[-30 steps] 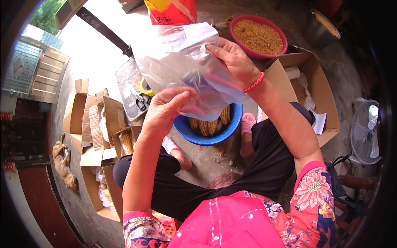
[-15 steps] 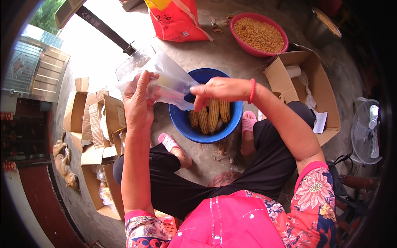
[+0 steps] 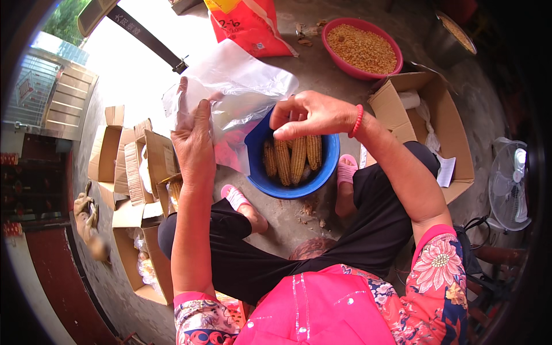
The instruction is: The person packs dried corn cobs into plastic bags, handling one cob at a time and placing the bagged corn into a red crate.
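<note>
My left hand is closed on a thin clear plastic bag, its thumb on the near side. The bag spreads up and to the right, and its lower part hangs over the left rim of a blue bucket. Several dried corn cobs stand in the bucket, between my feet. Above its right side is my right hand, fingers loosely curled and thumb apart, beside the bag's edge. No object shows in that hand.
A pink basin of loose kernels and a red sack stand beyond the bucket. Cardboard boxes flank me at left and right. A fan is at far right; a dog lies at left.
The bag has opened out wider, up and to the right. My right hand has come off its edge and moved slightly right. The dog's head has moved.
</note>
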Tool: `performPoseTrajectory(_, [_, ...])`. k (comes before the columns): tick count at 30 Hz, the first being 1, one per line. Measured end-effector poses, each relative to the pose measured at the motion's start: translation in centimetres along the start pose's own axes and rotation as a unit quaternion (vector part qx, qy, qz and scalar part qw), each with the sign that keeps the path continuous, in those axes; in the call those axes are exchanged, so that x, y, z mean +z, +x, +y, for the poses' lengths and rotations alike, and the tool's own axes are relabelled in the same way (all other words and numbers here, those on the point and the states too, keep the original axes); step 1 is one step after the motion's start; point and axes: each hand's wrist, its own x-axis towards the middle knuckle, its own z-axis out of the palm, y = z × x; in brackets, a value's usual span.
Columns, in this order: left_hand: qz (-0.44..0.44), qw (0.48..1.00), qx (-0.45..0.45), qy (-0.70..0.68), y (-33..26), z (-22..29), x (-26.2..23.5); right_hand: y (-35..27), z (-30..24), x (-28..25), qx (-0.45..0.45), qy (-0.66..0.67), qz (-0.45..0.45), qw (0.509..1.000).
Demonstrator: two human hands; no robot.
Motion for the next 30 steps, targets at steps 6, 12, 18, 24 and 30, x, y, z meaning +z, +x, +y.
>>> performPoseTrajectory(6, [-0.007, 0.997, -0.029, 0.075, -0.4, -1.4, -0.3, 1.0, -0.5, 2.1, -0.145, 0.267, 0.089, 0.949])
performPoseTrajectory(12, [-0.038, 0.984, -0.148, 0.087, -0.8, -0.3, 0.7, 1.2, 0.2, 0.8, -0.146, 0.276, 0.217, 0.925])
performPoseTrajectory(18, [-0.192, 0.913, -0.264, 0.246, 0.2, 1.4, -0.3, 0.9, 1.5, -1.0, -0.153, 0.188, 0.322, 0.915])
performPoseTrajectory(24, [-0.158, 0.965, -0.135, 0.160, 0.1, 1.7, -0.7, 1.2, 1.4, -0.1, -0.140, 0.098, 0.305, 0.937])
performPoseTrajectory(30, [-0.250, 0.948, -0.154, 0.126, -1.2, -0.4, 0.9, 2.0, -0.3, 2.5, -0.099, 0.173, 0.178, 0.964])
